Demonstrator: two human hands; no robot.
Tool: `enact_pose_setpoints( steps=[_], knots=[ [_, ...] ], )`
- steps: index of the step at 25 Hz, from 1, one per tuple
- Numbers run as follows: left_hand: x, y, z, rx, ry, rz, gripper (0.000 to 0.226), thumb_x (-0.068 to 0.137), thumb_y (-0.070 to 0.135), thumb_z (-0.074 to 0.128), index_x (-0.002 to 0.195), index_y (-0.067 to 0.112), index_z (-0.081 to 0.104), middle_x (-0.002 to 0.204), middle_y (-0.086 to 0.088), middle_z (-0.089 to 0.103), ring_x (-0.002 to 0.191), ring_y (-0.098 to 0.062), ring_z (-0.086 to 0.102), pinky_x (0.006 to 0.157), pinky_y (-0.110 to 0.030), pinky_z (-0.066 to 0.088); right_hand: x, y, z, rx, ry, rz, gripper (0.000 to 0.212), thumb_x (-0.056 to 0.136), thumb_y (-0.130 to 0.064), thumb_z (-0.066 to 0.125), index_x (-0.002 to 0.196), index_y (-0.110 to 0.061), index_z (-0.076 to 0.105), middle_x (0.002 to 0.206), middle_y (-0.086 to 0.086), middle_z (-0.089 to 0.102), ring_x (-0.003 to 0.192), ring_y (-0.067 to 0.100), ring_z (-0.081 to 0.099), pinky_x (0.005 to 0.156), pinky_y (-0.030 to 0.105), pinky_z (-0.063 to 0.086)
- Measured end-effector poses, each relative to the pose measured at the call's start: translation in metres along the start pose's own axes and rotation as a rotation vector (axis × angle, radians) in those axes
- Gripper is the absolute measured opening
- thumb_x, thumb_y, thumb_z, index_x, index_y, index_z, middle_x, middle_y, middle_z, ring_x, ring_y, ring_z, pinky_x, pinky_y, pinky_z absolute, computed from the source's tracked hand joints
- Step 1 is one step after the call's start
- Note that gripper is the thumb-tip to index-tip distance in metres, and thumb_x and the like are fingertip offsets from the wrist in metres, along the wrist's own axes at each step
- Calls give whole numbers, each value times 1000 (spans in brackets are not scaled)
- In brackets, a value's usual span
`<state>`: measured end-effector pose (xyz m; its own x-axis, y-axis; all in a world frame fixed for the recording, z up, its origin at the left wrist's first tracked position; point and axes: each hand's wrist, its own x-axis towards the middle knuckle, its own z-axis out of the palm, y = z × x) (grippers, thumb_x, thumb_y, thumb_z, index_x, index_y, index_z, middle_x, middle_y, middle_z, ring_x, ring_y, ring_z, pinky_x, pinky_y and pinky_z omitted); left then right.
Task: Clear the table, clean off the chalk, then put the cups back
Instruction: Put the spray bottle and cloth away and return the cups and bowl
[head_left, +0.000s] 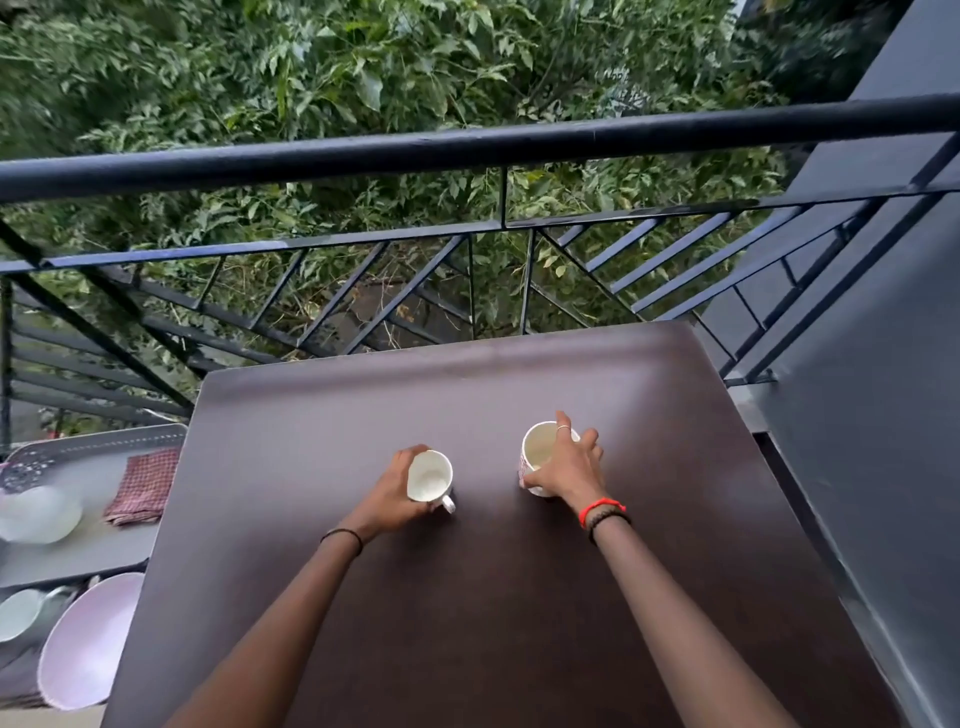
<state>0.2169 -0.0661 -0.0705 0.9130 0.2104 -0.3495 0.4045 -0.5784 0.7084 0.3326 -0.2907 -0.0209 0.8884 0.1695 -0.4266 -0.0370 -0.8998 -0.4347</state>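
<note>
Two white cups stand upright on the dark brown table (467, 613), near its middle. My left hand (392, 493) grips the smaller cup (429, 478) round its left side; its handle points toward me. My right hand (569, 467) is wrapped round the taller cup (537, 449) from the right, thumb in front and fingers over the rim. Both cups look empty inside. I see no chalk marks on the tabletop.
A black metal railing (467, 150) runs behind the table, with trees beyond. A dark wall (883, 415) closes the right side. To the left, a low surface holds a checked red cloth (143, 486), a white bowl (39, 514) and a pale pink plate (88, 639).
</note>
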Motion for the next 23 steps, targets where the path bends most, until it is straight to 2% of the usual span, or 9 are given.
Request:
enact_pose_setpoints(
  steps=[3,9,13,15,17,18,20,23],
  knots=[
    [3,-4,-11,47,-62,34,86,62,34,69,139,9,40,134,-4,43,119,-16,45,92,-16,32,5,2,-9,-13,-73,-23,96,69,-21,79,146,-22,21,136,14,30,127,38,31,96,42,41],
    [8,-12,-22,84,-106,64,82,63,26,71,139,13,42,132,-1,46,127,-25,47,94,-19,34,2,2,-4,5,-52,-18,98,66,-28,82,145,-21,23,134,12,33,125,37,33,95,41,42],
    [1,-19,-25,73,-98,55,110,55,35,79,150,15,28,145,-11,39,137,-28,39,110,-29,32,-3,2,-10,-74,-76,15,120,58,-44,86,150,-27,10,142,15,29,131,36,32,102,43,35],
    [-5,-23,-33,78,-92,58,127,46,51,86,153,20,24,148,-12,33,140,-28,33,115,-35,27,-6,-3,-15,-106,-30,14,125,58,-51,84,151,-27,5,148,18,22,136,36,25,107,44,29],
    [-16,-28,-45,72,-64,81,136,40,76,79,153,24,24,149,-9,30,139,-22,30,117,-36,24,-11,-18,-18,-109,64,-45,119,63,-53,80,151,-24,7,151,19,17,140,36,18,110,45,25],
    [-24,-31,-52,52,-24,91,132,42,82,73,152,26,26,147,-7,31,136,-17,30,116,-34,24,-15,-28,-17,-94,126,-93,112,67,-52,78,151,-21,11,152,20,17,141,36,15,112,45,22],
    [-46,-36,-69,1,113,100,110,54,80,68,146,28,36,139,2,36,128,-7,33,112,-28,26,-22,-51,-8,-54,290,-234,93,76,-43,74,149,-16,23,153,21,19,143,36,13,115,45,18],
    [-83,-57,-93,2,525,198,58,82,60,58,123,18,58,121,6,52,113,-2,47,103,-26,39,-41,-94,20,-11,452,-483,70,81,-23,71,142,-9,39,150,23,27,141,38,20,116,45,21]
  ],
)
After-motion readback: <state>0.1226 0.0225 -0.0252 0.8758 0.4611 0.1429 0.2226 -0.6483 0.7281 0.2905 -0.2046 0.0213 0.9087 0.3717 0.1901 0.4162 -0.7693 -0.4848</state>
